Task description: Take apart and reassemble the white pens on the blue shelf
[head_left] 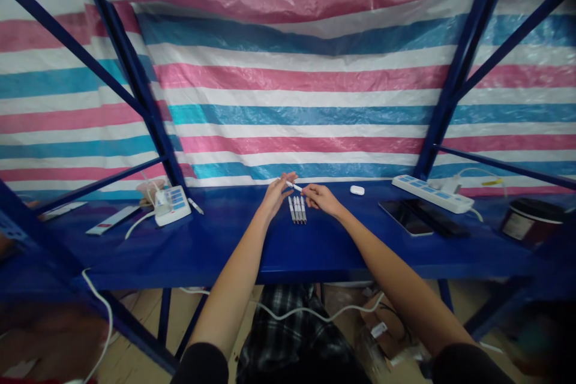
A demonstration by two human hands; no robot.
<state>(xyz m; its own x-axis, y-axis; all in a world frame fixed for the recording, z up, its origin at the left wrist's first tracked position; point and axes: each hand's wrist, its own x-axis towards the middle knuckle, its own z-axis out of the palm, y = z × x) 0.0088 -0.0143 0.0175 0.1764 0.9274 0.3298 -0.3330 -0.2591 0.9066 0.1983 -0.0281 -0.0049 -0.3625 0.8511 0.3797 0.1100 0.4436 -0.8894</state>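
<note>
A white pen (294,186) is held slantwise between my two hands, above the back part of the blue shelf. My left hand (275,193) has its fingers and thumb around the pen's upper left end. At the lower right end, my right hand (320,198) pinches the pen with closed fingers. Just below, several white pens with grey lower ends (297,210) lie side by side in a neat row on the shelf, their tips toward me.
Blue shelf (234,252) spans the view. Left: a power strip (173,205) with a plug, and another pen (196,206). Right: a white earphone case (357,190), a phone (405,218), a long power strip (432,194) and a dark jar (531,222). Striped sheeting hangs behind.
</note>
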